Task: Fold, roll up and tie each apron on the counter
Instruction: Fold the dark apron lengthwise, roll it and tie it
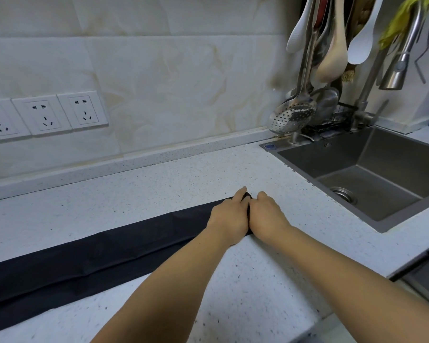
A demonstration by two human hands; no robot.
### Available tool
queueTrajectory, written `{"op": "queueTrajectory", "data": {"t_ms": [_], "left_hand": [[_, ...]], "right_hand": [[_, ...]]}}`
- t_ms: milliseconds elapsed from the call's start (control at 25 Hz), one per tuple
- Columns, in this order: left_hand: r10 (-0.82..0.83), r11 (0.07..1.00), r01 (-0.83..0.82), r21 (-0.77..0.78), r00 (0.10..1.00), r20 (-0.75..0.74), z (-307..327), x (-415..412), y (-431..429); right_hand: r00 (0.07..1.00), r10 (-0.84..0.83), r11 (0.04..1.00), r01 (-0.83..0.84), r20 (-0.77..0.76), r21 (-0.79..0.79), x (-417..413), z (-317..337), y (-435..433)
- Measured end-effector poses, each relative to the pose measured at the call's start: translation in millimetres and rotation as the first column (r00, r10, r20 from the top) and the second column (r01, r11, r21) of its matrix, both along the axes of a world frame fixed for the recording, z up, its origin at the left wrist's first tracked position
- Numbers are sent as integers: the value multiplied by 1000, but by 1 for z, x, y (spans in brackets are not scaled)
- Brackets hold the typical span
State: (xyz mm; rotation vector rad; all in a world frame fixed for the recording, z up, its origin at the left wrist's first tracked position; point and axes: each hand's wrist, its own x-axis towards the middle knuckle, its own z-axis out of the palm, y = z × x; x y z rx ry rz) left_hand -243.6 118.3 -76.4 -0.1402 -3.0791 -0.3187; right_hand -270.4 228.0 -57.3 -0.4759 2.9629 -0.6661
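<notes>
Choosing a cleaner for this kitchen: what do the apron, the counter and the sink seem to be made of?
The apron looks like thin woven cloth, black and matte, with soft creases. The counter seems to be stone or a stone-like composite: white, smooth, with dark speckles. The sink looks like brushed stainless steel, grey with a dull sheen.

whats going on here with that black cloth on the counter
A person has a long black fabric apron, folded into a narrow strip, laid across the white speckled stone counter. The left hand and right hand sit side by side at its end nearest the grey steel sink, fingers curled over the fabric. The roll looks barely started; most of the strip lies flat and nothing is tied yet.
</notes>
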Motion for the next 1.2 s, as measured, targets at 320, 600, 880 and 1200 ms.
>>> {"op": "queueTrajectory", "data": {"t_ms": [320,600,880,1200], "left_hand": [[49,990,-46,-137,999,14,1,-3,9],[73,997,-74,-30,997,-38,-6,1,5],[137,983,-123,134,985,-106,-3,9,5],[149,986,-157,-57,982,-117,-4,8,7]], "right_hand": [[883,-323,945,282,341,167,-31,29,2],[908,-248,951,162,337,265,-30,37,-7],[966,140,943,-64,-217,325,19,14,-15],[979,-116,980,85,171,179,-19,22,-6]]}}
